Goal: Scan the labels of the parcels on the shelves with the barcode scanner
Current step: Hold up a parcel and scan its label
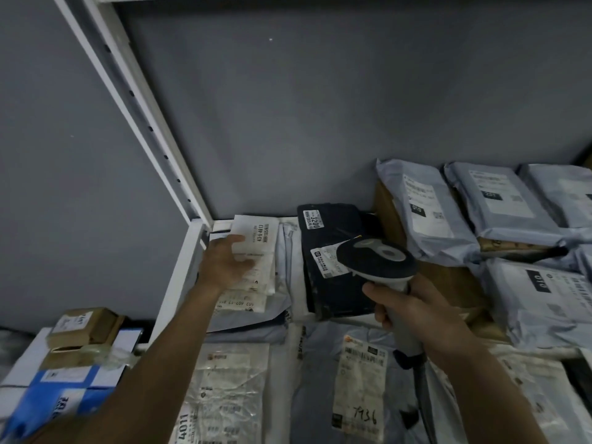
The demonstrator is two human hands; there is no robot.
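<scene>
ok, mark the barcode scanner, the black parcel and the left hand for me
barcode scanner (376,256): head view, top of its dark head.
black parcel (333,219): head view, bare black wrap beside the small white sticker.
left hand (224,262): head view, back of the hand, on the white parcels.

Glossy plastic mailers (429,206), matt cardboard box (86,326), white-painted metal shelf frame (134,100)

A plain grey wall (320,107) fills the upper part of the view behind the shelving. A white metal upright (141,113) with a row of small holes runs slantwise from the top left down to the shelf's back corner, where it meets a white frame rail (179,274) that runs forward along the shelf's left edge.
</scene>
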